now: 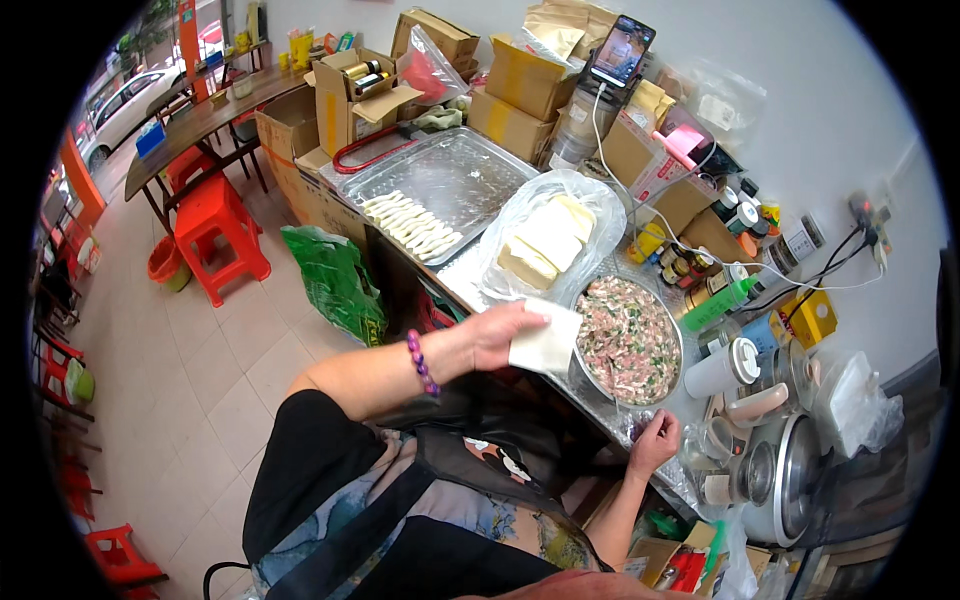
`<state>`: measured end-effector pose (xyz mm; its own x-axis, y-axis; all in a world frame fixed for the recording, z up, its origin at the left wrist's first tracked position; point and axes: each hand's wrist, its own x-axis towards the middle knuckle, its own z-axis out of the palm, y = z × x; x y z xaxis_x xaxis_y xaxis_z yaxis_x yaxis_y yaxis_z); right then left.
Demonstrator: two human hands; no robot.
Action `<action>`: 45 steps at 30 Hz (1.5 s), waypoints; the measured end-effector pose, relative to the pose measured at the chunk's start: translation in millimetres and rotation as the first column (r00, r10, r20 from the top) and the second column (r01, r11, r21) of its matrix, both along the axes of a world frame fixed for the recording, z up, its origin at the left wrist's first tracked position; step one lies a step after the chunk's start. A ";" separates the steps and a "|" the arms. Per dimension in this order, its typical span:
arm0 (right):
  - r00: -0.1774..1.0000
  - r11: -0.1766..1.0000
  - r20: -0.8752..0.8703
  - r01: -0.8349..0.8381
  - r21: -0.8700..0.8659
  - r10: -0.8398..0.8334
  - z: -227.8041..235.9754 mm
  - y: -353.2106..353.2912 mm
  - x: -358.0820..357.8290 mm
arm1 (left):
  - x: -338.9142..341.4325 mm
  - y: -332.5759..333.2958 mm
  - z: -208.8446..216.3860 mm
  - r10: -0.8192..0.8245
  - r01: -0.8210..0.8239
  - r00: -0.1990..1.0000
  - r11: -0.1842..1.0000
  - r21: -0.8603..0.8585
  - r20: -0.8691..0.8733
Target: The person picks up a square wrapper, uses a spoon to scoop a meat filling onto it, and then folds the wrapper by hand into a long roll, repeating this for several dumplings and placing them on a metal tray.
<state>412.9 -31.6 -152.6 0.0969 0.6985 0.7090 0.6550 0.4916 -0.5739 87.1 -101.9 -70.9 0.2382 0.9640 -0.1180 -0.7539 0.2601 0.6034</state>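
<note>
My left hand [494, 336], with a purple beaded bracelet at the wrist, holds a square pale dough wrapper [546, 338] between thumb and fingers, just left of the bowl. A metal bowl [580, 378] holds minced meat filling [628, 340] mixed with chopped greens. By the near edge of this bowl, my right hand [655, 445] is closed; what its fingers hold, if anything, I cannot make out. Stacks of wrappers [548, 242] lie in an opened clear plastic bag [603, 205] beyond my left hand. Rows of folded wontons [410, 226] lie on the metal tray [465, 170] at the far left.
Cardboard boxes [515, 120] line the back, with a lit phone [622, 50] propped above. Jars, a green bottle [718, 304], a white lidded cup [722, 367] and a cooker [790, 480] crowd the right. A green bag [335, 285] and red stool [220, 235] stand left.
</note>
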 end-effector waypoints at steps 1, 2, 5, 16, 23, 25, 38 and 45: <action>1.000 1.000 -0.026 -0.002 -0.024 0.001 -3.8 -0.7 1.1 | 7.7 -5.6 -9.9 -0.026 0.027 0.999 0.999 -0.044 0.028; 0.999 0.999 -0.051 0.001 -0.046 -0.004 -8.9 -2.2 3.2 | 14.6 -9.3 -21.3 -0.039 0.045 0.997 0.994 -0.101 0.069; 0.967 0.986 -0.252 -0.066 -0.155 0.025 -13.7 -25.1 -9.7 | 31.4 -22.0 -38.0 -0.046 0.075 0.992 0.967 -0.243 0.120; 0.668 0.547 -0.646 -0.718 -0.430 0.369 -0.3 -89.6 -83.6 | 55.4 -40.4 -77.1 -0.125 0.176 0.961 0.965 -0.196 0.248; 0.634 0.539 -0.719 -0.727 -0.425 0.287 3.6 -88.5 -101.2 | 55.8 -51.3 -80.2 -0.098 0.151 0.971 0.958 -0.243 0.218; 0.616 0.545 -0.740 -0.731 -0.410 0.269 6.6 -87.5 -103.6 | 53.2 -51.0 -88.7 -0.073 0.128 0.973 0.961 -0.244 0.220; 0.653 0.618 0.028 -0.702 -0.353 0.757 33.5 -111.9 -132.1 | 36.1 -50.7 -103.4 -0.283 0.402 0.878 0.874 -0.272 0.386; 0.831 0.824 0.092 -0.519 -0.229 0.549 36.1 -96.2 -97.7 | 36.6 -43.1 -110.1 -0.082 0.188 0.956 0.909 -0.372 0.283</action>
